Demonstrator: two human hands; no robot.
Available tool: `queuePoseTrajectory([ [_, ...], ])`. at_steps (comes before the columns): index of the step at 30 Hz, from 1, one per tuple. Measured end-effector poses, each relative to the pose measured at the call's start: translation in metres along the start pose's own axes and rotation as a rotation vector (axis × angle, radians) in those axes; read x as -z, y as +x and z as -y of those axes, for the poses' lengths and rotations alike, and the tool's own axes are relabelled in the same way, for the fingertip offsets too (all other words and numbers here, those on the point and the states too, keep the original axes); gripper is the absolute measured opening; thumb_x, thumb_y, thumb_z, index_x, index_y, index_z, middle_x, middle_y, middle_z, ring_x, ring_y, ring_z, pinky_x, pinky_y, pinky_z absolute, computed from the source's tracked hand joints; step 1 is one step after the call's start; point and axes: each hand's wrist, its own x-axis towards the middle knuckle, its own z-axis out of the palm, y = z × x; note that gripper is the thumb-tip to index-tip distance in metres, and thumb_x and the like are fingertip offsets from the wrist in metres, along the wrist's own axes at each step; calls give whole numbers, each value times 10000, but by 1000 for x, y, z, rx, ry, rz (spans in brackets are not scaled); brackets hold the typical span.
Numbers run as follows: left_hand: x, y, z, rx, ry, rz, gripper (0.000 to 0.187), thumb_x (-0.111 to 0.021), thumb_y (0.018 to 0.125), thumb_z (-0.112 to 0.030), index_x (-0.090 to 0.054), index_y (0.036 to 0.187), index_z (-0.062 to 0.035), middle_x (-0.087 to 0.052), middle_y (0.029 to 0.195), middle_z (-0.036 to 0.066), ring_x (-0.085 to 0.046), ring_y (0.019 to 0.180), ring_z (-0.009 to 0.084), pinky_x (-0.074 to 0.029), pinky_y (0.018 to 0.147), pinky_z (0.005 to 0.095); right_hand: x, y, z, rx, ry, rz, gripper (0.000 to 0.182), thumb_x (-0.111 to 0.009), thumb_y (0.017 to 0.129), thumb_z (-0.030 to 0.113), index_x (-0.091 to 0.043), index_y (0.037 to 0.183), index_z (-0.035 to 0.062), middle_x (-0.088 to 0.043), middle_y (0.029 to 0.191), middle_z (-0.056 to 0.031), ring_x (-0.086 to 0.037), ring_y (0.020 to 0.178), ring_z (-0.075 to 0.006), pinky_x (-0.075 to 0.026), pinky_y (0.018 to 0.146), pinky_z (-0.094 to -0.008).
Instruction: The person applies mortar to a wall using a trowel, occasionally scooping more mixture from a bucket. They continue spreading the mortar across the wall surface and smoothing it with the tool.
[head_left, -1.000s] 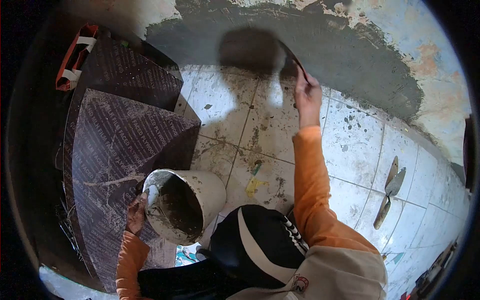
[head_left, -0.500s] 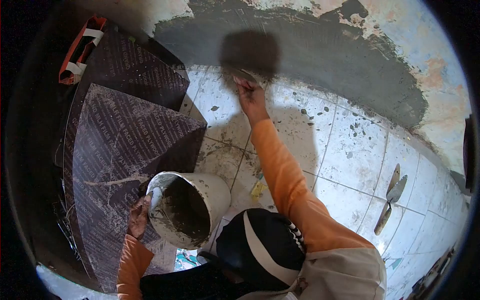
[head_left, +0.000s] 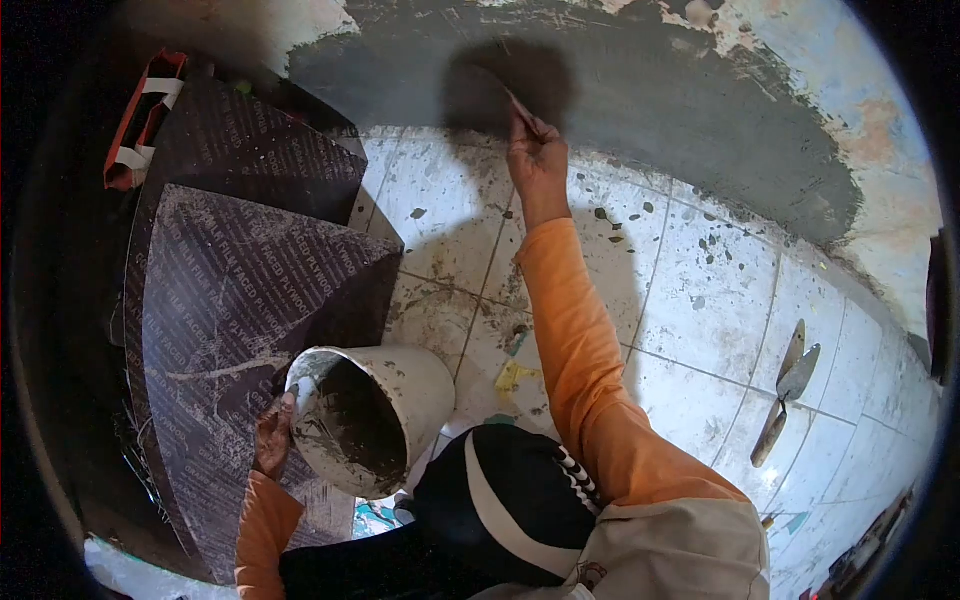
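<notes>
My left hand (head_left: 273,435) grips the rim of a whitish bucket (head_left: 432,395), which is tilted so its mouth faces left. Grey mortar (head_left: 362,420) coats the bucket's inside. At the foot of the wall, my right hand (head_left: 540,165) pinches a thin flat scraper (head_left: 518,104), its edge at the grey plaster (head_left: 660,120). My shadow darkens the plaster around the blade, so its full outline is hard to make out. The plaster forms a wide smooth band along the lower wall.
Dark film-faced plywood sheets (head_left: 215,290) stand at the left, near a red-edged object with white bands (head_left: 122,158). A pointed trowel (head_left: 795,385) lies on the white tiles (head_left: 700,320) at right. Mortar crumbs and a yellow scrap (head_left: 515,377) litter the floor.
My right hand has moved up and slightly right with the scraper, along the plastered wall. My left hand stays on the bucket rim.
</notes>
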Motion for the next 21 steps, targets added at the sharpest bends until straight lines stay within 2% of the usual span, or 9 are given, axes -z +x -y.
queuePoseTrajectory([
  [2,2,4,3,5,29,-4,459,-626,1098,-409,-737,1290,-8,-732,1209,56,-628,1075,161,-510,954,349,-15,-12,15,75,-22,-10,327,-359,1018,-112,-435,1289,-280,-542,1403,-397,-591,1308,-515,-524,1173,-545],
  [6,5,6,13,-9,60,-29,466,-629,1095,-410,-732,1313,-11,-735,1208,57,-626,1083,160,-509,962,345,-36,-37,59,-10,158,52,333,-374,1028,-116,-468,1318,-252,-545,1420,-392,-545,1370,-499,-502,1201,-522],
  [8,-1,4,-5,-9,126,-53,482,-621,1097,-419,-723,1339,-16,-739,1209,62,-625,1096,159,-507,976,345,-31,-37,90,-54,144,250,364,-372,1032,-115,-462,1363,-236,-515,1469,-384,-533,1382,-498,-496,1206,-512],
  [14,-4,3,-21,-53,200,-14,524,-608,1093,-459,-721,1348,-15,-740,1203,73,-626,1103,170,-504,990,357,-63,-78,162,-149,359,276,622,-405,932,-171,-237,1526,-247,-355,1589,-410,-349,1508,-526,-420,1255,-539],
  [16,3,13,-1,-77,140,-7,527,-609,1091,-464,-725,1337,-12,-739,1207,77,-626,1103,172,-503,992,358,-64,-98,191,11,290,393,613,-403,938,-173,-233,1522,-248,-351,1594,-404,-347,1518,-509,-417,1257,-543],
  [18,5,14,7,-104,81,6,531,-611,1089,-468,-730,1327,-9,-739,1211,81,-626,1104,175,-502,993,359,-55,-118,225,65,138,539,595,-418,949,-169,-254,1516,-242,-370,1590,-390,-374,1514,-484,-429,1248,-551],
  [19,6,12,3,-130,145,9,526,-610,1089,-466,-734,1315,-7,-738,1220,84,-627,1109,176,-500,996,358,-75,-147,224,81,15,427,510,-452,965,-145,-368,1464,-204,-448,1543,-372,-424,1494,-458,-464,1223,-553],
  [20,6,12,-1,-159,209,12,523,-610,1090,-465,-738,1304,-6,-737,1229,88,-628,1113,177,-499,998,357,-63,-155,249,-53,-10,399,419,-507,977,-101,-459,1392,-139,-518,1490,-337,-470,1466,-447,-479,1211,-551],
  [21,2,12,-2,-37,52,12,521,-593,1099,-464,-738,1300,-6,-736,1247,89,-631,1128,180,-495,1006,354,-60,-166,251,104,-245,306,354,-534,983,-63,-505,1333,-109,-566,1437,-309,-528,1417,-427,-516,1175,-546],
])
